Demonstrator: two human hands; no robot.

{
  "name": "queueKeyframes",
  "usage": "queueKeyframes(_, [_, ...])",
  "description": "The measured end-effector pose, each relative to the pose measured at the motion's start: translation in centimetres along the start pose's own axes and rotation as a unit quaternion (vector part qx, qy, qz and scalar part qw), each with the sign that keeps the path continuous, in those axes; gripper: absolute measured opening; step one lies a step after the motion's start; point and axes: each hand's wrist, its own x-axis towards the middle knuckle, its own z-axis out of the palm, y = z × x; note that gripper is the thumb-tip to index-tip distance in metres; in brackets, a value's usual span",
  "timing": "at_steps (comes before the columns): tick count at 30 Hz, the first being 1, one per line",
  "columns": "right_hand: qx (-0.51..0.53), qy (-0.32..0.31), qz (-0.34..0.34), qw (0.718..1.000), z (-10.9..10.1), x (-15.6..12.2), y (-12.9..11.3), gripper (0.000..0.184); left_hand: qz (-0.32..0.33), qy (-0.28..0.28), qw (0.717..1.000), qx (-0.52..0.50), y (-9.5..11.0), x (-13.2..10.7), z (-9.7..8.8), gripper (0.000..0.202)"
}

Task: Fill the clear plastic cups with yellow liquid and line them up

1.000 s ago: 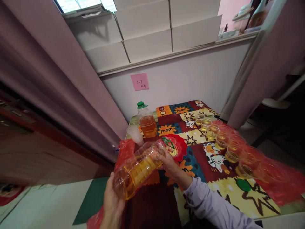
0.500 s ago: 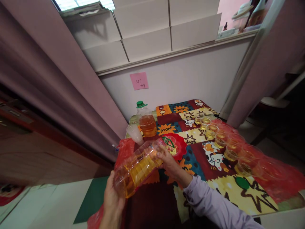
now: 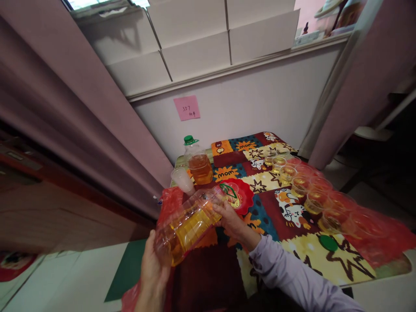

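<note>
A large clear plastic bottle (image 3: 191,229) of yellow liquid lies tilted between my hands, its neck toward the far right. My right hand (image 3: 231,219) is wrapped around it near the neck. Under and behind its base, my left hand (image 3: 155,264) cups the bottom end. The green carry ring (image 3: 230,195) hangs at the bottle's mouth, over a red scalloped plate (image 3: 248,201). Something clear, perhaps a cup, shows on that plate, partly hidden by the bottle. Rows of clear cups (image 3: 300,186) with yellow liquid stand to the right, and a green cap (image 3: 329,242) lies nearer me.
Behind my bottle stands a capped jug (image 3: 199,167) of amber liquid. Stacked empty plastic cups (image 3: 183,181) lean beside it. A red plastic bag (image 3: 170,203) hangs over the table's left edge, and more red plastic (image 3: 383,234) covers the right side. Patterned mats (image 3: 224,271) lie on the table.
The view has shifted slightly. My hands keep the same hold on the bottle, which stays tilted in nearly the same place.
</note>
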Motion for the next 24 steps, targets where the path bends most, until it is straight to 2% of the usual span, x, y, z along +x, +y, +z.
queueKeyframes(6, [0.004,0.010,0.001,1.000,-0.1,0.0,0.1,0.081,-0.014,0.004,1.000,0.000,0.3,-0.8,0.8,0.029])
queueKeyframes(24, [0.007,0.014,0.009,1.000,0.0,0.0,-0.5,0.074,-0.016,0.008,1.000,0.003,0.6,-1.1,1.5,0.032])
